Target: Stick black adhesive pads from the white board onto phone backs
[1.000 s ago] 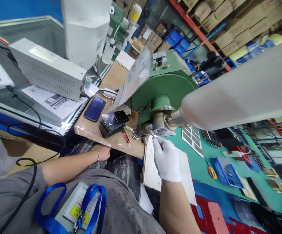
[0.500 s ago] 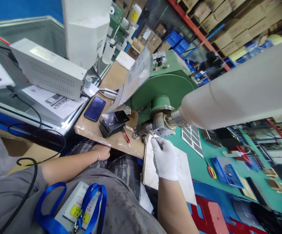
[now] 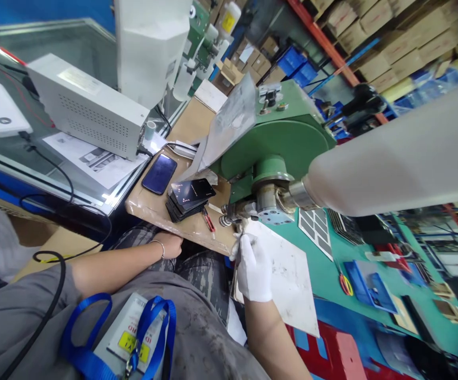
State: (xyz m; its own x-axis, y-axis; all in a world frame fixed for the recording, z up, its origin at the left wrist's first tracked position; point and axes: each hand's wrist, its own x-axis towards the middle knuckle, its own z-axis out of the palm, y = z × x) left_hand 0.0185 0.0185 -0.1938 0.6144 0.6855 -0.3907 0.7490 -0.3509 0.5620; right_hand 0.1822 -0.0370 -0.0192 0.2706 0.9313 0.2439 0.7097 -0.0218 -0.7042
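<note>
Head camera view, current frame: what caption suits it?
White-gloved right hand near the metal head of a green machine; bare left hand closed over the lap, near stacked dark panels.

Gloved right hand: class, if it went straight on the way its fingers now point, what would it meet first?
Probably the small metal fittings of the green machine, just beyond the fingertips of the gloved right hand; the remaining gap, if any, is unclear.

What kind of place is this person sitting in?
Probably a small workshop or factory floor: a green machine stands at the bench, a stack of dark, phone-like panels lies beside it, and cardboard boxes fill shelving behind.
</note>
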